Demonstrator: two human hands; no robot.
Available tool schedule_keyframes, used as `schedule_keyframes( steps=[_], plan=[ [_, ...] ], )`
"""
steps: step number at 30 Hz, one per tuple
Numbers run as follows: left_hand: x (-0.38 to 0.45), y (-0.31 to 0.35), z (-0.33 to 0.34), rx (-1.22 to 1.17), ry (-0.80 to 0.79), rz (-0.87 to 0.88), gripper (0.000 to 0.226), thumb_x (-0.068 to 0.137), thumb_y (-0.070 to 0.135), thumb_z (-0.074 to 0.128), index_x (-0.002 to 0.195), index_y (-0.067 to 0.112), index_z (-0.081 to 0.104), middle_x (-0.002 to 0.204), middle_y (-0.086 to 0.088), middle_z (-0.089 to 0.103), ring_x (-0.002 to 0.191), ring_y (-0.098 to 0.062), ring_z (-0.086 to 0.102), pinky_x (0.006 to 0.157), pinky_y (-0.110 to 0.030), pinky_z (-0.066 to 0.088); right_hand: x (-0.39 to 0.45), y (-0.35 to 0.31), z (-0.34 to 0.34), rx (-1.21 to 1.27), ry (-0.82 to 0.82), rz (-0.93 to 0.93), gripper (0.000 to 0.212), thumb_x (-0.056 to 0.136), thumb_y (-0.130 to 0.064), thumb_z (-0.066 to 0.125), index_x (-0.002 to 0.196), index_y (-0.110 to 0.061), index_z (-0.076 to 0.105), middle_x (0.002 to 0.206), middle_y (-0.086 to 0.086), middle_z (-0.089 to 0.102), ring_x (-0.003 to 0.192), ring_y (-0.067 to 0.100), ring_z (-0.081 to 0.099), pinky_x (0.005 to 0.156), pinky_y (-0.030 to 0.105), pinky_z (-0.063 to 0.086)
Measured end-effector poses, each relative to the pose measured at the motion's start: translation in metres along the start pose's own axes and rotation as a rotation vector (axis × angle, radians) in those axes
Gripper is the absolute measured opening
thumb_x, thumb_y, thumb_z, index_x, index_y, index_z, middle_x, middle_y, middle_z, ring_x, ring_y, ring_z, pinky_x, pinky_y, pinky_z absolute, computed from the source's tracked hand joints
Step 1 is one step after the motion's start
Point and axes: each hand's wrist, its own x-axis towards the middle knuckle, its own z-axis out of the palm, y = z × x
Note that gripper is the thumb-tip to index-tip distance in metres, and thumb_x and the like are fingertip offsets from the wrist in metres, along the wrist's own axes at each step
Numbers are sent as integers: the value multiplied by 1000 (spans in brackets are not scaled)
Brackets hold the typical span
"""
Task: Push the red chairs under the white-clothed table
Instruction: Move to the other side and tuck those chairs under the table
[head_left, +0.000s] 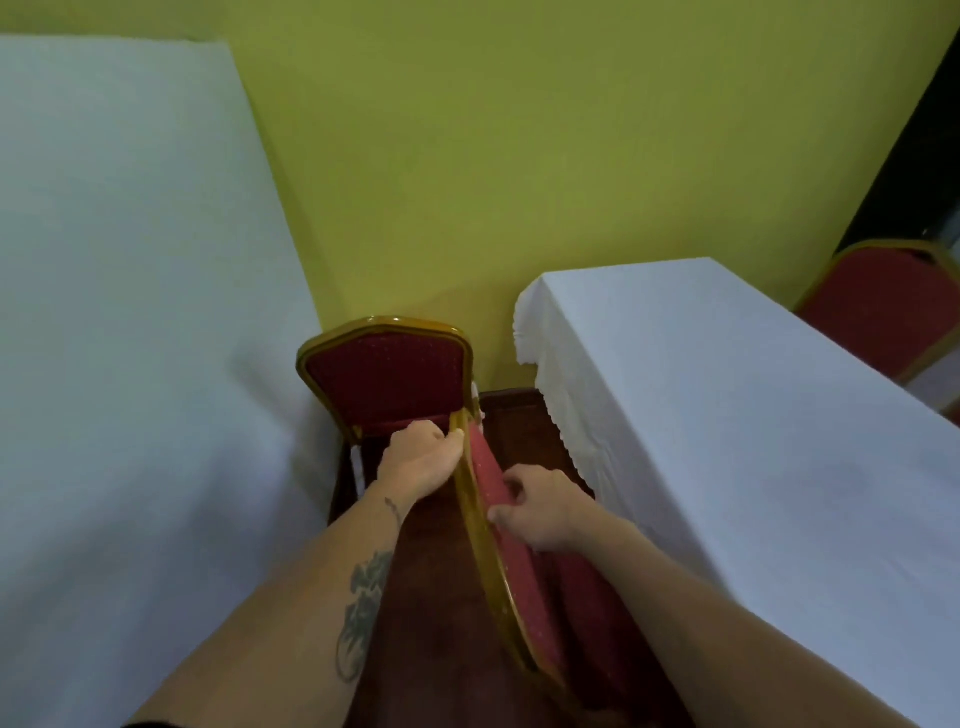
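Note:
A red chair (519, 587) with a gold frame stands in front of me in the narrow aisle, its backrest seen edge-on, its seat toward the white-clothed table (727, 441) on my right. My left hand (423, 457) grips the far end of the backrest's gold frame. My right hand (540, 506) holds the red padded backrest from the right side. A second red chair (387, 376) stands further off by the wall, its back facing me, next to the white-clothed table (130, 338) on my left.
A yellow-green wall (519, 156) closes the far end of the aisle. A third red chair (888, 301) stands beyond the right table. Dark wooden floor (431, 623) shows between the two tables.

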Motion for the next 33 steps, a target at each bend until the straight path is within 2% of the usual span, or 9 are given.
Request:
schedule_keyframes(
  steps=[3, 6, 16, 22, 26, 28, 29, 31, 33],
  plan=[
    [13, 10, -33, 123, 142, 62, 19, 91, 38, 53, 91, 27, 68, 98, 2, 68, 99, -29, 65, 96, -47, 54, 25, -13, -21, -13, 40, -53, 66, 83, -49, 60, 143, -21, 50, 119, 5, 66, 98, 24, 67, 87, 43, 57],
    [32, 11, -62, 233, 172, 114, 39, 85, 35, 51, 119, 26, 68, 119, -2, 70, 113, -32, 64, 99, -44, 53, 51, -30, -35, -34, 80, -92, 58, 86, -44, 63, 139, -22, 54, 125, 5, 64, 111, 28, 62, 93, 40, 51],
    [158, -17, -118, 705, 306, 318, 34, 89, 25, 50, 120, 18, 62, 121, -3, 65, 114, -28, 64, 89, -39, 50, 189, -104, -68, -291, 135, -146, 69, 94, -35, 60, 155, -17, 34, 150, 14, 41, 137, 35, 41, 109, 49, 42],
    [262, -48, -132, 774, 235, 324, 58, 83, 25, 56, 140, 17, 48, 134, -6, 56, 124, -31, 53, 103, -43, 44, 277, -142, -72, -440, 137, -85, 69, 93, -31, 61, 153, -15, 32, 151, 14, 37, 139, 36, 34, 109, 52, 42],
    [313, -67, -130, 801, 124, 268, 76, 77, 27, 61, 148, 18, 38, 141, -6, 51, 136, -31, 44, 120, -54, 24, 317, -155, -64, -509, 113, -47, 67, 90, -29, 63, 148, -15, 33, 145, 15, 37, 138, 39, 33, 105, 53, 44],
    [332, -74, -124, 797, 74, 254, 76, 78, 27, 63, 148, 18, 37, 138, -5, 55, 136, -31, 47, 123, -59, 16, 335, -157, -57, -560, 103, -38, 72, 88, -28, 64, 150, -14, 30, 147, 16, 35, 139, 40, 31, 107, 53, 42],
    [339, -77, -120, 768, 59, 258, 72, 78, 26, 63, 145, 18, 39, 135, -5, 58, 132, -32, 52, 122, -57, 21, 343, -158, -54, -579, 105, -40, 75, 87, -27, 65, 152, -14, 29, 147, 17, 35, 140, 40, 30, 109, 53, 41],
    [353, -82, -115, 657, 69, 285, 51, 80, 21, 62, 129, 18, 49, 123, -4, 65, 117, -32, 62, 106, -47, 43, 362, -159, -46, -604, 114, -47, 83, 84, -26, 67, 155, -14, 25, 150, 17, 34, 143, 39, 28, 113, 52, 36],
    [362, -80, -117, 532, 67, 279, 29, 79, 18, 61, 108, 19, 56, 110, -3, 69, 106, -31, 67, 87, -41, 51, 373, -159, -41, -618, 117, -50, 94, 82, -28, 70, 158, -14, 16, 155, 15, 32, 147, 37, 24, 115, 53, 30]
  ],
)
